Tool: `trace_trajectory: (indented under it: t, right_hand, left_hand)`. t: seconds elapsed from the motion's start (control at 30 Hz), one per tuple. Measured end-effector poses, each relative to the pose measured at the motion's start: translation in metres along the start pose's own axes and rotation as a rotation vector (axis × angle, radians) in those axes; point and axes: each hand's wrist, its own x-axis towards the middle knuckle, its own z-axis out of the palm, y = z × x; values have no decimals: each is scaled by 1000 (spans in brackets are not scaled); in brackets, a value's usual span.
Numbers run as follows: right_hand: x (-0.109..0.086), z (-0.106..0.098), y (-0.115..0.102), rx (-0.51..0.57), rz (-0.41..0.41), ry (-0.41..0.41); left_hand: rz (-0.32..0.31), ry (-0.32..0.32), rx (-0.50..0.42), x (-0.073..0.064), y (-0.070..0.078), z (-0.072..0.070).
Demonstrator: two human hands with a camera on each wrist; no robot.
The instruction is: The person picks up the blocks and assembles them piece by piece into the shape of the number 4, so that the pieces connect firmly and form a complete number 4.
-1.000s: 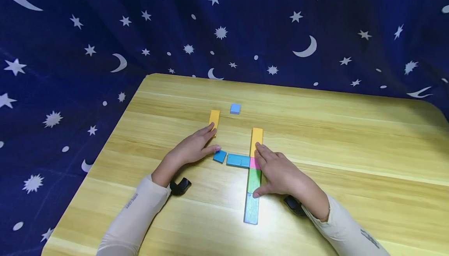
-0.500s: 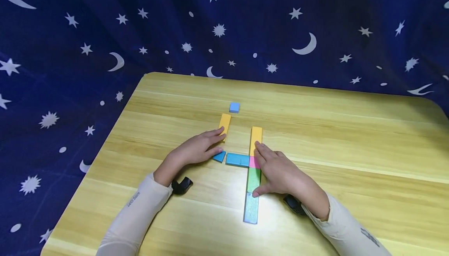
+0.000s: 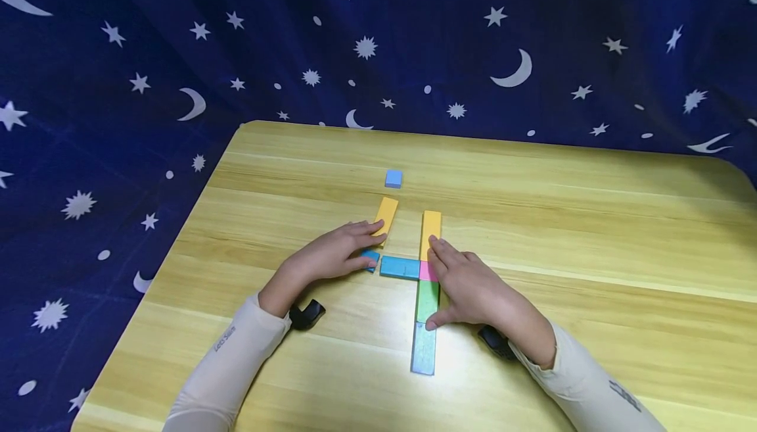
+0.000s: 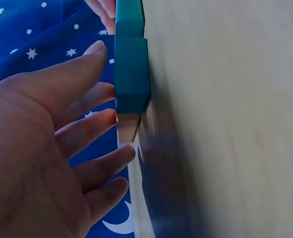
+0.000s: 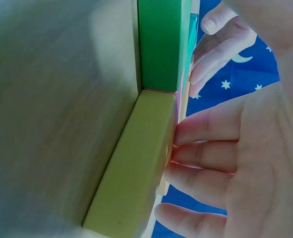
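In the head view my left hand (image 3: pixel 331 253), fingers extended, touches a loose orange block (image 3: pixel 387 212) that lies slanted on the table. Its thumb lies over a small blue block (image 3: pixel 370 256), seen closer in the left wrist view as a teal block (image 4: pixel 131 74). A longer blue block (image 3: pixel 399 267) abuts a pink block (image 3: pixel 425 270) in an upright row. That row also has an orange block (image 3: pixel 431 225), a green block (image 3: pixel 427 300) and a pale blue block (image 3: pixel 423 350). My right hand (image 3: pixel 470 285) rests its straight fingers along the row's right side, partly hiding the pink block.
A light blue square block (image 3: pixel 393 179) lies farther back by itself. The wooden table (image 3: pixel 562 235) meets a dark blue star-and-moon cloth (image 3: pixel 437 31) behind and at the left. Black wrist straps (image 3: pixel 307 315) sit under both wrists.
My left hand has slid the loose orange block rightward, closer to the row, and it now slants more. The small blue block is more covered by the thumb. My right hand stays put.
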Motion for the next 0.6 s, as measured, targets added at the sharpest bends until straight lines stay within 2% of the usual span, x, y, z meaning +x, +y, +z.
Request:
trace_trajectory:
  t: [0.23, 0.6]
  right_hand:
    - [0, 0, 0, -2, -2, 0]
    - [0, 1, 1, -5, 0, -2]
  left_hand:
    - [31, -4, 12, 0, -2, 0]
    - [29, -3, 26, -3, 0, -1]
